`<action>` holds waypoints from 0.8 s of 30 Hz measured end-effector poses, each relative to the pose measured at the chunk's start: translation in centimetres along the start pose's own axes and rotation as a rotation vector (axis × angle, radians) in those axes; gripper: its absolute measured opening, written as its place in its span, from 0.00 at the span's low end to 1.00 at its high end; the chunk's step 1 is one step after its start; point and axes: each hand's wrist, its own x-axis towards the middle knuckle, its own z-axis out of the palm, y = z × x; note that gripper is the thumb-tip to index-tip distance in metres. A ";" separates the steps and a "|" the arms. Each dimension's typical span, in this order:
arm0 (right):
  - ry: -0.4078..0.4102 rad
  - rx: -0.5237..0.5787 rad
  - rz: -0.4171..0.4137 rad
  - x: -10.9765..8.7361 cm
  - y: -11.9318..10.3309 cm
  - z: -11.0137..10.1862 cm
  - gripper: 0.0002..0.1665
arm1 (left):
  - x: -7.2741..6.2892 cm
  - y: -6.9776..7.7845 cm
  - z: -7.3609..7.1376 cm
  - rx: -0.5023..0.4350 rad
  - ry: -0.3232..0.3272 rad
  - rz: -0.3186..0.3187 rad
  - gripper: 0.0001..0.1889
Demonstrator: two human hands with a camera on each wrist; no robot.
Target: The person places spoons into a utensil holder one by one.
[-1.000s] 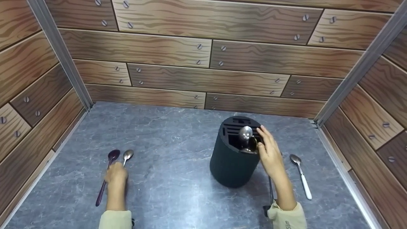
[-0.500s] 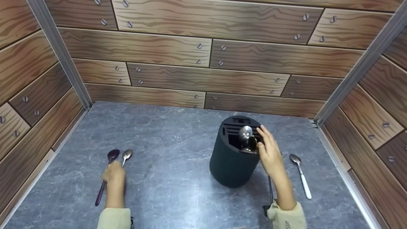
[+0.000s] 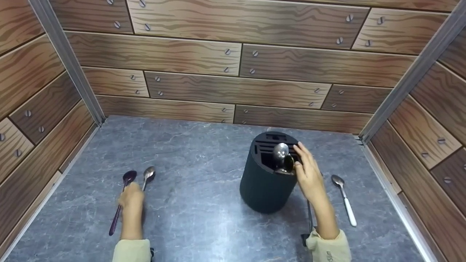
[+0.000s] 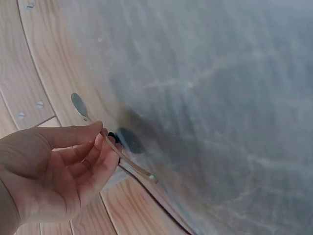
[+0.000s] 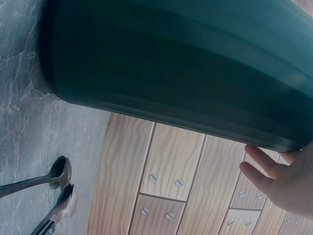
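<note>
My left hand pinches a spoon by its slim handle between thumb and fingers; its silver bowl points away from me. In the left wrist view the spoon is lifted off the tabletop. Close beside it lies a purple spoon, partly covered by my hand. My right hand rests against the upper side and rim of a dark green cylindrical utensil holder, its fingers fairly straight. Shiny spoon-like utensils stand in the holder's large opening; their lower parts are hidden.
Right of the holder lies a white-handled spoon. Another dark-handled utensil is partly hidden by my right forearm; in the right wrist view a ladle-like utensil lies there. Wood-patterned walls enclose the grey marbled table.
The spoon in my left hand has risen and tilted slightly, its bowl shifting away and to the right. My right hand and the utensil holder have stayed put.
</note>
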 end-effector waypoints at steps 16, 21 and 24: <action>0.009 0.006 -0.017 -0.1 0.0 0.1 0.26 | -1.7 1.9 -0.7 -0.083 0.037 0.056 0.08; 0.001 0.007 -0.003 0.0 0.0 0.1 0.27 | -2.4 2.8 -1.1 -0.142 0.072 0.112 0.09; -0.003 0.004 0.005 0.0 0.0 0.0 0.27 | -2.7 3.4 -1.2 -0.181 0.089 0.141 0.08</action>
